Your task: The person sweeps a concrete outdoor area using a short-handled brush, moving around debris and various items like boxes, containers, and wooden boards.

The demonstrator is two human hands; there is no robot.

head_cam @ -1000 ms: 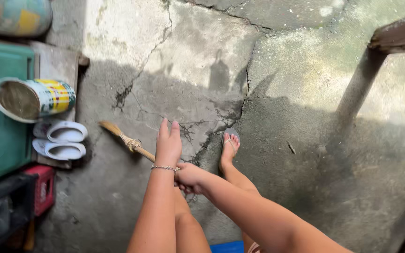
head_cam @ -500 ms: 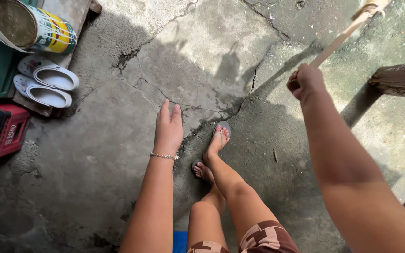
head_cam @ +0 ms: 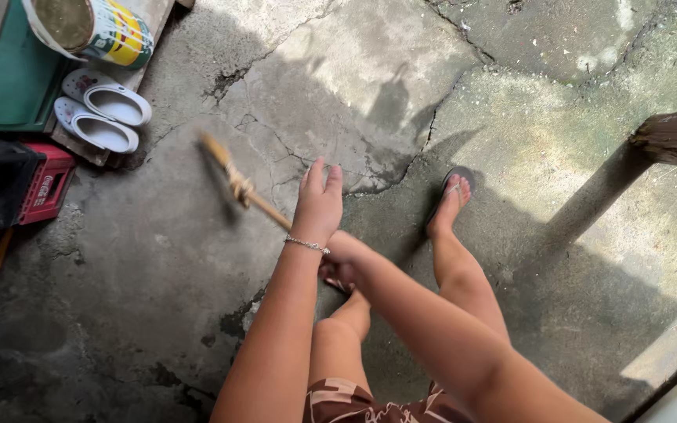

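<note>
broom handle (head_cam: 246,192), a wooden stick bound with twine, is slanting low over the cracked concrete floor (head_cam: 158,258), and it is blurring, so its far end is hard to make out. left hand (head_cam: 319,205) is lying along its near end with fingers stretched flat and open, seeming to steady it rather than clamp it. right hand (head_cam: 341,262) is crossing underneath, mostly hidden behind the left wrist, so i cannot tell whether its grip is closing on the stick. white clogs (head_cam: 103,117) are sitting near a tipped paint can (head_cam: 92,30), both well apart from the stick.
</note>
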